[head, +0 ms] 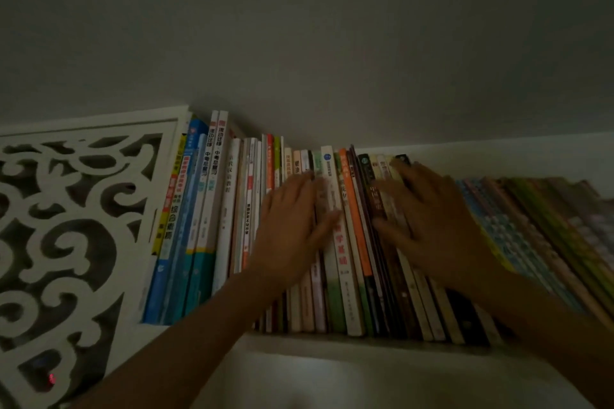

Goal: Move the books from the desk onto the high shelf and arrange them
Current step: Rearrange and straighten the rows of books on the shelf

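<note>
Head view, dim light, looking up at the high shelf (332, 340) under a grey ceiling (299, 26).

Row of books (349, 236) stands spine-out along the shelf, packed from the left end to past the right edge of frame. Tall blue-and-white workbooks (196, 216) sit at the left end, just beside the white carved fretwork panel (76, 226) that closes that end. Mid-row: a white-spined book (335, 242) and, just right of it, an orange-spined book (357, 219), both tilted slightly left at the top. Far right, a run of pale blue, tan and green spines (538, 236), blurred, leaning the same way.

Left hand (292, 226): fingers straight and spread, palm flat against the spines left of the white-spined book, thumb lying across that book. Grips nothing.

Right hand (428, 219): fingers straight and apart, laid flat on the dark and cream spines right of the orange one, fingertips near the book tops. Grips nothing. Motion blur on both hands.

Both forearms rise from the lower frame edge, crossing the shelf's front edge.
</note>
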